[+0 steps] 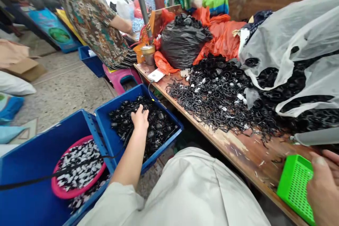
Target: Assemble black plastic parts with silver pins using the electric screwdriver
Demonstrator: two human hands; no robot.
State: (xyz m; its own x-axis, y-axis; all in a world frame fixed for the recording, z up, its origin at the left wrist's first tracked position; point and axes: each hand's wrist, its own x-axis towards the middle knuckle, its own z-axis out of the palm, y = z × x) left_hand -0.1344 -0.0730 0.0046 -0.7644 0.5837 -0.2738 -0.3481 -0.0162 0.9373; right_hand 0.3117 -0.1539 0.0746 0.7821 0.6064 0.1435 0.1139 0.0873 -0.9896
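Note:
My left hand (140, 117) is open, fingers spread, above a heap of small black plastic parts (159, 127) in a blue bin (169, 137). Nothing shows in its grip. At the right edge, my right hand (323, 180) is beside a green perforated basket (288, 180) on the wooden table (238, 148). The frame cuts off its fingers, so I cannot make out whether they hold anything. Close above it, a grey metal cylinder (317, 137) reaches in from the right.
Black strips and white bits (219, 95) cover much of the tabletop. Plastic bags (299, 42) and a full black bag (182, 44) stand behind. A second blue bin (26, 169) holds a pink basin (54, 187). A co-worker (92, 24) sits at the far left.

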